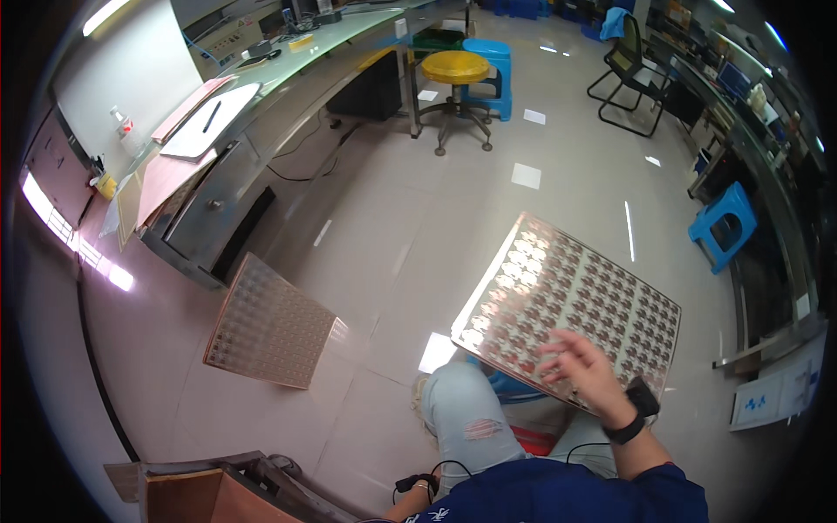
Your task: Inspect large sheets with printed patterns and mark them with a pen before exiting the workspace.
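Observation:
In front of my knees lies a rectangular panel (pixel 602 288) with rows of small repeated metallic shapes, crossed by plain strips. A blue support (pixel 510 388) shows partly under its near edge. Over the panel's near part is my right hand (pixel 580 366), fingers apart and holding nothing visible; whether it touches the surface I cannot tell. A dark strap and a small black device circle that wrist. My left wrist, with a black device (pixel 417 482), is low beside my left thigh; its fingers are hidden. Left of my knees, a second, similar patterned panel (pixel 270 327) stands tilted.
On the left, a long desk (pixel 336 35) carries papers (pixel 209 122), a pen and a bottle (pixel 125 126). A yellow round stool (pixel 456 67) and blue stool (pixel 497 74) stand ahead. To the right are a black chair (pixel 623 74), another blue stool (pixel 724 227) and a workbench. An open brown box (pixel 187 497) sits lower left.

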A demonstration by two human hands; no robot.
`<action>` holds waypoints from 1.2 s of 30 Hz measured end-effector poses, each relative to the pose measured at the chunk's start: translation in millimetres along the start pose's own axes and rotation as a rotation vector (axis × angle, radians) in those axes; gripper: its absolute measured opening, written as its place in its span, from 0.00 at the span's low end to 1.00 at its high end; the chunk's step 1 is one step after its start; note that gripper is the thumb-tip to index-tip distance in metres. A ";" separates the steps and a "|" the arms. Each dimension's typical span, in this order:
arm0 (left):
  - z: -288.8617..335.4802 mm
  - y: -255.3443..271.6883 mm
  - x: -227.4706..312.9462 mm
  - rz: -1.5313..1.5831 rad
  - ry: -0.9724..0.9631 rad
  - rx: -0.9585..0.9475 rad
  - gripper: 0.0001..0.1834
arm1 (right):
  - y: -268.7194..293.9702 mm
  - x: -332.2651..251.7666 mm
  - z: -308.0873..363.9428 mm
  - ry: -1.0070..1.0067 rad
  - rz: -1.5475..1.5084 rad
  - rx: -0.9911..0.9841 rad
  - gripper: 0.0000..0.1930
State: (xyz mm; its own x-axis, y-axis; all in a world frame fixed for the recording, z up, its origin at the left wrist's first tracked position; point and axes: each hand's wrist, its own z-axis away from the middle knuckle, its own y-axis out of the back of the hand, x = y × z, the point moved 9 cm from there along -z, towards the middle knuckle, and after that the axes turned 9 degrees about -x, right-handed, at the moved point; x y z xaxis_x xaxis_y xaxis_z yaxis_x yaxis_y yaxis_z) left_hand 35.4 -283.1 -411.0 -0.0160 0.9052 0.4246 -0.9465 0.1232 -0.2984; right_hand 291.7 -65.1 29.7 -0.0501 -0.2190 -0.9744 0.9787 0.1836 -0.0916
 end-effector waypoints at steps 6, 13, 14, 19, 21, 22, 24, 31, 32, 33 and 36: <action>13.4 0.4 -40.9 -0.067 0.066 0.068 0.16 | 221.0 29.9 105.5 0.057 0.378 0.603 0.20; 2.8 3.4 -6.5 -0.080 0.080 0.152 0.15 | 330.2 92.3 189.9 -0.179 0.516 0.998 0.24; 13.1 17.6 -10.3 -0.085 0.106 0.184 0.14 | 330.1 111.8 190.7 -0.167 0.339 1.005 0.25; 51.3 74.1 8.7 -0.093 0.264 0.297 0.14 | 302.2 134.1 187.6 -0.445 -0.091 1.163 0.31; 66.2 93.6 24.1 -0.097 0.284 0.342 0.14 | 304.9 134.9 195.7 -0.504 -0.012 1.272 0.31; 70.9 104.5 37.8 -0.110 0.284 0.357 0.13 | 303.6 131.1 206.1 -0.565 0.073 1.379 0.31; 66.4 122.4 66.9 -0.141 0.270 0.355 0.13 | 308.9 137.4 217.6 -0.721 0.018 1.262 0.37; 17.7 193.1 177.2 -0.353 0.143 0.270 0.12 | 277.7 108.0 191.6 -0.513 0.056 1.484 0.34; 4.2 195.9 193.7 -0.389 0.120 0.244 0.12 | 280.0 114.1 193.3 -0.532 0.016 1.461 0.33; -11.3 197.7 211.0 -0.418 0.099 0.218 0.12 | 288.7 121.0 190.5 -0.453 -0.003 1.357 0.32; -47.3 197.7 258.3 -0.532 -0.017 0.136 0.11 | 285.2 119.5 186.4 -0.376 -0.035 1.216 0.29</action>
State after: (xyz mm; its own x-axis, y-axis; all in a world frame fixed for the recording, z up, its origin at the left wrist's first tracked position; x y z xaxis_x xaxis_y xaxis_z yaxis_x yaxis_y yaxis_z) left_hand -140.5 -5.7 -400.7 0.4724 0.7255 0.5005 -0.8583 0.5078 0.0740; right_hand 602.0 -217.5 -74.7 -0.2154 -0.4994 -0.8392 0.5386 -0.7776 0.3245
